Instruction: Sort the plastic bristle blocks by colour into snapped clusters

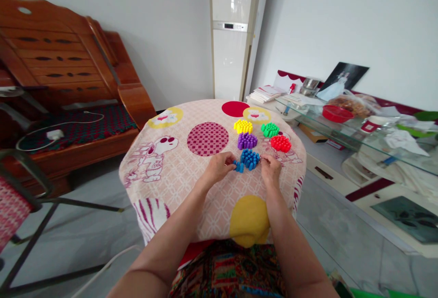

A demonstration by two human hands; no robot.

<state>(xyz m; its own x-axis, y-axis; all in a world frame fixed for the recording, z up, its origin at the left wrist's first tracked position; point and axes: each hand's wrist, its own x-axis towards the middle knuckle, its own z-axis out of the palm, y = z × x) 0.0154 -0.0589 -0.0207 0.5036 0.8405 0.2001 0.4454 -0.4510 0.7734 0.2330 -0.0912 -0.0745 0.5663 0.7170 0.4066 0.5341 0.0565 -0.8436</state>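
A group of small blue cylinders point(250, 159) stands upright and close together on the cloth-covered round table point(191, 184). My left hand point(221, 168) is at its left, thumb and fingers closed at a few separate blue cylinders point(241, 168); one appears to be between the fingertips. At the group's right edge, my right hand point(271, 169) has its fingers pinched together, and what they hold is hidden. Behind the blue group are similar clusters of purple cylinders point(247, 141), yellow cylinders point(243, 127), green cylinders point(270, 129) and red cylinders point(281, 143).
A wooden bench point(68, 70) stands at the left, with a metal-framed folding chair point(44, 197) nearer me. To the right, a glass-topped cabinet point(393, 138) carries papers, a red bowl point(337, 113) and a cup point(373, 124). A tall white cabinet-like appliance point(229, 56) is behind the table.
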